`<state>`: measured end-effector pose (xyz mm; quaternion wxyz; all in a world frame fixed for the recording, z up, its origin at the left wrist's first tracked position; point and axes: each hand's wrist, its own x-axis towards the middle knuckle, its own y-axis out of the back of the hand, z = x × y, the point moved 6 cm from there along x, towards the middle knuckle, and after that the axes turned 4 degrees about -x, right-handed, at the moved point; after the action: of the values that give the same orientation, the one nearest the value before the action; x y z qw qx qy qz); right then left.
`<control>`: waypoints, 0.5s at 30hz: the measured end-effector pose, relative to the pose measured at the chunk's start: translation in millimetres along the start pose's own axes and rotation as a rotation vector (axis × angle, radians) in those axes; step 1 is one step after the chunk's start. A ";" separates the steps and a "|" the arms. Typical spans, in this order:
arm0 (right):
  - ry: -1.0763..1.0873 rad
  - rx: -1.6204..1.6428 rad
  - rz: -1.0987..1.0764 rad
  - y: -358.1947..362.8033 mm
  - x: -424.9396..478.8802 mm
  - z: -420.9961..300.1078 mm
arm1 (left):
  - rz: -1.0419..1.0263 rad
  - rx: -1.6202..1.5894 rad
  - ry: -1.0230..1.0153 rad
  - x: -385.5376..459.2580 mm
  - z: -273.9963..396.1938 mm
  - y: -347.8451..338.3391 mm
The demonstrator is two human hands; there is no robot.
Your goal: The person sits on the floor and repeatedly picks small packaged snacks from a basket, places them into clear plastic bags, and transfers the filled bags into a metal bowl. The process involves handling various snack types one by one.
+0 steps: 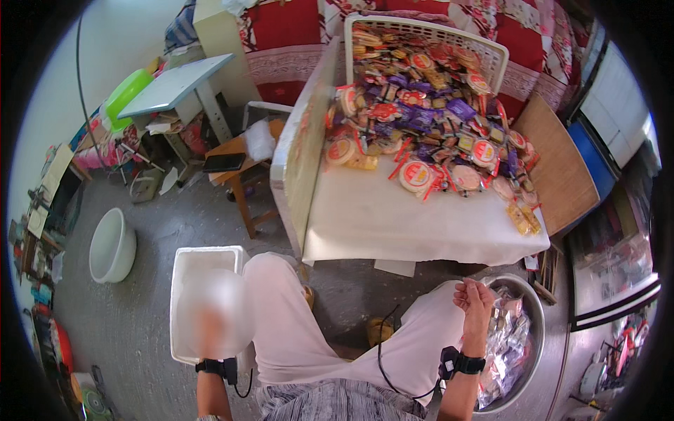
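Note:
My left hand (211, 326) reaches over a white foam box (179, 300) beside my left leg; a blurred round patch covers its fingers and part of the box, so what it holds is hidden. Above my right knee is my right hand (473, 296), fingers curled, with no object visible in it. Just right of it stands a round metal basin (538, 337) holding many clear plastic packets (508, 342). Before me, on a table with a pale cover (421, 223), lies a heap of wrapped snacks (421, 116), some in round, red-marked packs, others in purple wrappers.
A white plastic basket (500, 60) lies tipped behind the heap. Boards flank the table: a foil-edged panel (300, 147) left, a wooden board (561, 163) right. A wooden stool (245, 194) carries a dark phone (224, 162) and a white bag. A pale basin (113, 244) stands on the floor at left.

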<state>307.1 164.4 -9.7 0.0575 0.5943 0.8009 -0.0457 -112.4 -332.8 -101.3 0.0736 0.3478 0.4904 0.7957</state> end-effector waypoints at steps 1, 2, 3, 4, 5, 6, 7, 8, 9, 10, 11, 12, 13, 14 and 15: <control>-0.012 0.005 -0.053 -17.2 2.0 2.9 | -0.076 0.042 0.079 -23.0 -34.7 -6.8; -0.011 0.005 -0.042 -15.8 0.7 1.0 | -0.111 0.035 0.069 -21.4 -42.1 -29.2; -0.023 0.009 -0.063 -23.3 -1.1 2.8 | -0.138 0.052 0.081 -29.3 -55.3 -37.3; -0.018 0.001 -0.069 -27.3 -3.1 4.0 | -0.118 0.066 0.050 -27.5 -55.4 -36.6; -0.014 -0.006 -0.076 -29.5 -3.2 3.2 | -0.125 0.043 0.094 -25.6 -61.3 -35.2; -0.014 -0.012 -0.089 -32.3 -4.3 4.3 | -0.132 0.022 0.141 -23.3 -63.6 -29.9; -0.013 -0.017 -0.091 -30.8 -4.8 6.6 | -0.163 -0.036 0.263 -15.8 -60.7 -25.1; -0.031 -0.017 -0.078 -31.7 -6.4 8.9 | -0.156 -0.047 0.285 -11.6 -56.3 -15.3; -0.045 -0.019 -0.065 -32.9 -7.5 9.1 | -0.145 -0.061 0.308 -8.9 -51.2 -6.4; -0.065 -0.033 -0.078 -36.1 -7.8 9.0 | -0.101 -0.069 0.315 -6.4 -44.3 8.2; -0.050 -0.038 -0.086 -39.5 -10.8 7.6 | -0.053 -0.079 0.318 -2.6 -35.4 24.8; -0.054 -0.044 -0.106 -44.0 -12.7 7.0 | 0.011 -0.129 0.325 1.9 -26.4 42.1; -0.053 -0.049 -0.120 -48.7 -13.7 5.6 | 0.077 -0.182 0.327 7.9 -15.6 59.2; -0.050 -0.059 -0.149 -55.3 -15.1 5.0 | 0.145 -0.238 0.320 14.5 -1.2 76.3; -0.044 -0.068 -0.172 -62.0 -17.6 4.0 | 0.159 -0.289 0.357 21.6 15.8 90.3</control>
<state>253.0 129.2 -10.8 0.0909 0.5198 0.8487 -0.0365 -98.4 -357.3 -11.4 -0.0279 0.2251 0.3479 0.9097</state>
